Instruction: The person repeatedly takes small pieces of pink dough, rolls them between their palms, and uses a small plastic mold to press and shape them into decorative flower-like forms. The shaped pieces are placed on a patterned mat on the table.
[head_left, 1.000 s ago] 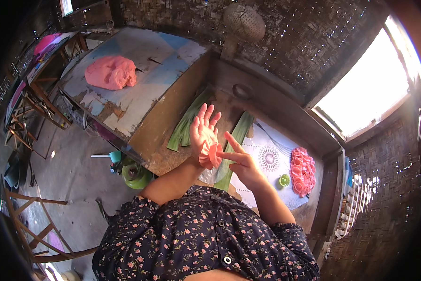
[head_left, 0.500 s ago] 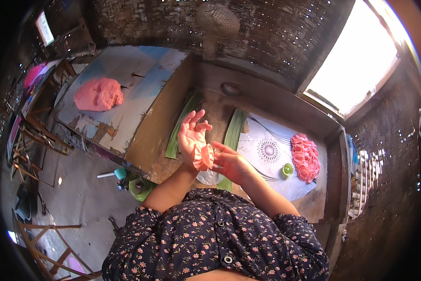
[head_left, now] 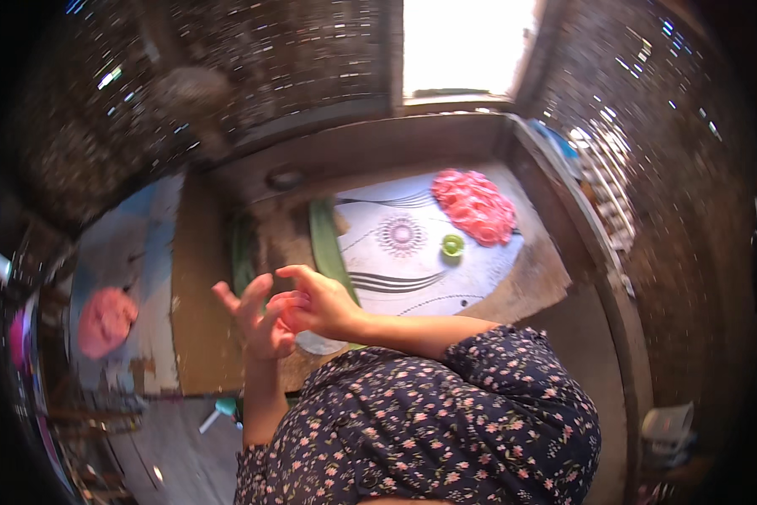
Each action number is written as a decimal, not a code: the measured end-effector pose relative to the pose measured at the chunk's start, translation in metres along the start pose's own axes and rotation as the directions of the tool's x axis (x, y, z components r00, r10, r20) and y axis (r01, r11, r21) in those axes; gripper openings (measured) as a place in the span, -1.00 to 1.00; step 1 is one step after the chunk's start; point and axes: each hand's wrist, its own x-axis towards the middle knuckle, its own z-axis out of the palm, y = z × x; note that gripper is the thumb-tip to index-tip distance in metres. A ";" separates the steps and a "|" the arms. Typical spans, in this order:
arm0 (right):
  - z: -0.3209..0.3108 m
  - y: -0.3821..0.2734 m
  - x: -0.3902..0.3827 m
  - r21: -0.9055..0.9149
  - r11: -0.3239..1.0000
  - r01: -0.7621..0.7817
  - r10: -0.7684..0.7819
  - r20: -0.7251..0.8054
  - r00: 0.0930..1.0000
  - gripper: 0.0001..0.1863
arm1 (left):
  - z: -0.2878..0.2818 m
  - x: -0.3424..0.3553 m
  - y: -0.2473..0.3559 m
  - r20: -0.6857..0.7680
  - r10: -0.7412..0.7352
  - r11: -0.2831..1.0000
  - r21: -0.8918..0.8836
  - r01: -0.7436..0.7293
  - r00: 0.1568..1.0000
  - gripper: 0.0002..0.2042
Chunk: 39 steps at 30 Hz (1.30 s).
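Note:
My left hand point(head_left: 260, 324) is raised with its fingers spread above the worktop. My right hand point(head_left: 328, 307) reaches across to it, fingers curled at the left palm; blur and overlap hide what they hold. To their right, a white patterned sheet point(head_left: 395, 269) bears a heap of pink ruffled pieces point(head_left: 471, 202) and a small green cup point(head_left: 452, 246). Green leaf strips point(head_left: 324, 236) lie behind my hands.
A pink dough lump point(head_left: 107, 321) sits on a worn board point(head_left: 122, 248) at left. A wooden raised edge point(head_left: 378, 143) borders the worktop below a bright opening. Woven walls surround it; chairs and a turquoise-ended utensil point(head_left: 223, 408) are at lower left.
The view has swung right, bringing the sheet and opening toward the middle. The pink ruffled piece earlier in my left palm is now hidden or blurred; my right fingers have curled over it.

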 end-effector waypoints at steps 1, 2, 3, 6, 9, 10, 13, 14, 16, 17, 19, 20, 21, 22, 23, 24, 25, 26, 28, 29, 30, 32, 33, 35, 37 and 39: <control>-0.007 0.002 0.001 -0.117 0.967 0.227 -0.239 -0.101 0.966 -0.45 | -0.005 0.000 -0.003 0.029 -0.036 0.999 0.006 0.036 0.999 -0.52; -0.017 0.005 0.004 -0.224 0.940 0.259 -0.280 -0.068 0.957 -0.46 | -0.007 0.000 -0.007 -0.014 -0.033 0.999 0.037 0.034 0.999 -0.52; -0.033 0.010 0.006 -0.512 0.785 0.350 -0.418 -0.020 0.908 -0.47 | -0.010 -0.001 -0.010 -0.017 -0.079 0.997 0.001 0.079 0.997 -0.51; -0.098 0.037 0.019 -0.812 0.501 0.298 -0.583 -0.063 0.810 -0.49 | -0.018 -0.007 -0.017 -0.096 -0.140 0.990 -0.043 0.136 0.986 -0.50; -0.187 0.074 0.016 -0.958 0.284 0.031 -0.563 -0.141 0.814 -0.51 | -0.030 -0.019 -0.018 -0.090 -0.209 0.978 -0.023 0.208 0.974 -0.50; -0.220 0.087 0.009 -0.975 0.222 -0.028 -0.569 -0.153 0.808 -0.51 | -0.034 -0.024 -0.016 -0.069 -0.231 0.973 0.006 0.232 0.970 -0.50; -0.310 0.121 -0.022 -0.958 -0.081 -0.276 -0.366 -0.229 0.902 -0.49 | -0.048 -0.039 -0.009 -0.024 -0.334 0.941 0.045 0.334 0.942 -0.53; -0.334 0.131 -0.034 -0.940 -0.016 -0.340 -0.377 -0.309 0.873 -0.49 | -0.052 -0.044 -0.007 -0.011 -0.374 0.926 0.059 0.374 0.927 -0.53; -0.375 0.150 -0.054 -0.860 0.085 -0.504 -0.360 -0.498 0.789 -0.49 | -0.058 -0.051 -0.002 0.017 -0.443 0.894 0.088 0.440 0.896 -0.54; -0.391 0.159 -0.063 -0.787 0.120 -0.606 -0.324 -0.608 0.725 -0.48 | -0.059 -0.054 0.000 0.021 -0.468 0.881 0.096 0.464 0.884 -0.54; -0.416 0.178 -0.077 -0.582 0.348 -0.735 -0.192 -0.812 0.551 -0.48 | -0.060 -0.056 0.002 0.051 -0.514 0.854 0.130 0.505 0.856 -0.54; -0.426 0.187 -0.081 -0.518 0.327 -0.790 -0.166 -0.855 0.492 -0.46 | -0.059 -0.056 0.002 0.054 -0.525 0.846 0.143 0.513 0.850 -0.54; -0.434 0.197 -0.083 -0.429 0.378 -0.821 -0.090 -0.899 0.428 -0.46 | -0.059 -0.056 0.003 0.064 -0.531 0.841 0.163 0.516 0.845 -0.54; -0.441 0.206 -0.082 -0.343 0.413 -0.844 -0.022 -0.930 0.367 -0.45 | -0.057 -0.055 0.003 0.078 -0.526 0.842 0.186 0.506 0.847 -0.55; -0.446 0.216 -0.079 -0.260 0.402 -0.878 0.028 -0.955 0.296 -0.45 | -0.056 -0.054 0.003 0.088 -0.525 0.841 0.211 0.499 0.847 -0.55; -0.450 0.225 -0.074 -0.224 0.419 -0.880 0.074 -0.957 0.279 -0.43 | -0.054 -0.052 0.004 0.104 -0.520 0.842 0.229 0.489 0.848 -0.56; -0.453 0.235 -0.065 -0.234 0.474 -0.849 0.109 -0.941 0.320 -0.42 | -0.053 -0.050 0.004 0.116 -0.519 0.841 0.248 0.481 0.847 -0.56; -0.453 0.245 -0.054 -0.261 0.500 -0.826 0.105 -0.928 0.357 -0.41 | -0.051 -0.048 0.005 0.136 -0.522 0.836 0.275 0.474 0.842 -0.57; -0.450 0.262 -0.027 -0.284 0.553 -0.783 0.111 -0.907 0.407 -0.37 | -0.048 -0.044 0.006 0.158 -0.503 0.841 0.316 0.439 0.850 -0.57; -0.447 0.271 -0.011 -0.322 0.580 -0.748 0.101 -0.883 0.458 -0.37 | -0.046 -0.042 0.007 0.176 -0.505 0.836 0.344 0.427 0.845 -0.57; -0.443 0.279 0.005 -0.323 0.606 -0.727 0.126 -0.863 0.489 -0.37 | -0.045 -0.041 0.009 0.176 -0.513 0.829 0.354 0.432 0.840 -0.57; -0.434 0.295 0.038 -0.331 0.619 -0.712 0.167 -0.831 0.531 -0.38 | -0.044 -0.040 0.012 0.176 -0.548 0.803 0.385 0.456 0.817 -0.57; -0.430 0.302 0.053 -0.315 0.630 -0.710 0.208 -0.813 0.544 -0.39 | -0.044 -0.040 0.014 0.181 -0.558 0.792 0.409 0.454 0.810 -0.58; -0.421 0.317 0.079 -0.278 0.624 -0.730 0.268 -0.802 0.534 -0.40 | -0.047 -0.042 0.019 0.187 -0.580 0.765 0.458 0.452 0.793 -0.59; -0.414 0.330 0.099 -0.206 0.638 -0.742 0.305 -0.817 0.489 -0.34 | -0.050 -0.046 0.025 0.165 -0.605 0.731 0.501 0.462 0.779 -0.60; -0.409 0.338 0.110 -0.130 0.630 -0.765 0.341 -0.840 0.423 -0.33 | -0.054 -0.050 0.032 0.138 -0.633 0.696 0.533 0.481 0.762 -0.60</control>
